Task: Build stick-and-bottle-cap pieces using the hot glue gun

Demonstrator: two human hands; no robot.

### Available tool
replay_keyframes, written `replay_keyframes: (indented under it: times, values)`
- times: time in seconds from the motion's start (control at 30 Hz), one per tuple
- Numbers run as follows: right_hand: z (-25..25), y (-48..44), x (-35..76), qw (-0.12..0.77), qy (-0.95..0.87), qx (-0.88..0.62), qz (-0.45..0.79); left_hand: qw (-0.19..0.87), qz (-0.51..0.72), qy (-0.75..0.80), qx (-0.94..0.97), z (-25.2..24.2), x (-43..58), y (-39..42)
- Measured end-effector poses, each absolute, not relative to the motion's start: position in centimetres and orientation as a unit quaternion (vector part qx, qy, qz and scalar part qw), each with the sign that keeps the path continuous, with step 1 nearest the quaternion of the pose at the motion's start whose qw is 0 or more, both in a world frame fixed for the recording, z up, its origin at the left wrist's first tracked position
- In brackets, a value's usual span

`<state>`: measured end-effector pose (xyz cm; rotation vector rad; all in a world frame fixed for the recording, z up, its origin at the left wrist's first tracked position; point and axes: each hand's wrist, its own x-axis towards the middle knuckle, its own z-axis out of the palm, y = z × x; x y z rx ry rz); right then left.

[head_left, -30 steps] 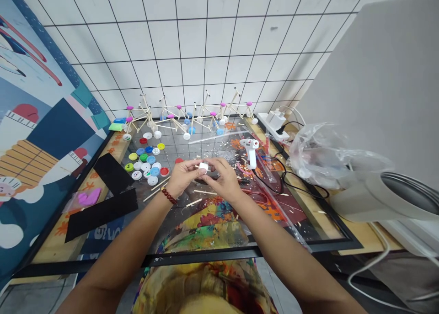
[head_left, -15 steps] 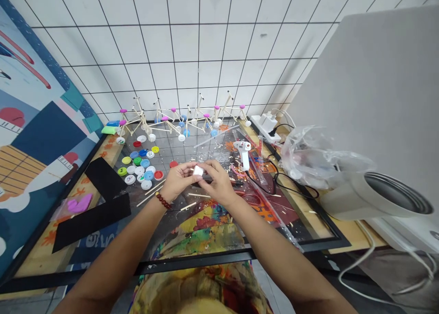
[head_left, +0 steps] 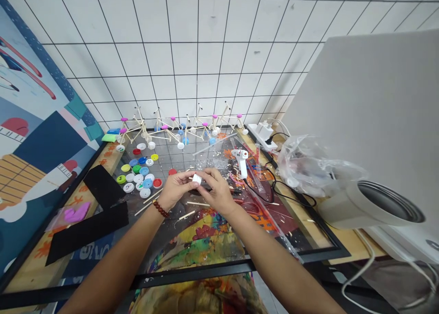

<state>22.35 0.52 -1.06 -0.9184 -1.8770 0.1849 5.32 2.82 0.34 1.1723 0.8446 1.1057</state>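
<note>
A small white block-like piece (head_left: pixel 196 179) is pinched between my two hands above the glass tabletop; its exact kind is too small to make out. My left hand (head_left: pixel 175 190), with a beaded bracelet at the wrist, grips it from the left with thumb and fingers. From the other side, my right hand (head_left: pixel 218 193) holds it in closed fingertips. Thin wooden sticks (head_left: pixel 187 215) lie just below the hands. To the left are several coloured bottle caps (head_left: pixel 145 193), and a red cap (head_left: pixel 172 172) sits right behind my left hand.
Stick figures with cap wheels and pink tops (head_left: pixel 164 127) line the wall. A white glue gun (head_left: pixel 241 161) stands right of the hands, its black cord trailing. Black strips (head_left: pixel 89 231) and pink clay (head_left: pixel 77 212) lie left. Plastic bags (head_left: pixel 305 163) and a power strip (head_left: pixel 262 135) are right.
The camera has tilted up a little, so the table scene sits slightly lower. Both hands keep their hold on the white piece, with only slight finger movement.
</note>
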Motion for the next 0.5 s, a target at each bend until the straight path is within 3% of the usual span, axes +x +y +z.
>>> replay_keyframes:
  times: [0.5]
  values:
    - [-0.37, 0.32, 22.42, 0.521, -0.765, -0.372, 0.072, 0.646, 0.472, 0.37, 0.472, 0.97, 6.03, 1.96]
